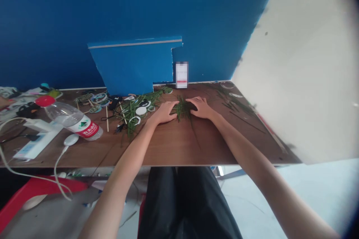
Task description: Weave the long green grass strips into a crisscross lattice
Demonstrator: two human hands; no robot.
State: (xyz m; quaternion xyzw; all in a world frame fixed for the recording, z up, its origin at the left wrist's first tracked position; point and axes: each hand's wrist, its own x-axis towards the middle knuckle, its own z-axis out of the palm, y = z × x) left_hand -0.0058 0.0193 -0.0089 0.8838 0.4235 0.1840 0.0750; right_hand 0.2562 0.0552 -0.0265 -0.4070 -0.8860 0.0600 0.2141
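A small patch of crossed green leaf strips (182,108), looking like a woven mat, lies on the brown table between my hands. My left hand (166,112) rests at its left edge, palm down, thumb apart from the fingers. On the opposite edge is my right hand (202,108), its fingers bent a little and its thumb also spread away. Both hands seem to touch the strip ends; the fingertips are too small to make out exactly. One long strip trails from the patch toward the table's front.
Loose green strips (131,114) lie left with a white disc (141,111); more strips (238,104) lie right. A water bottle (71,119) lies tilted over a power strip (39,140) with cables. A phone (182,75) leans on the blue wall beside a blue board (137,65).
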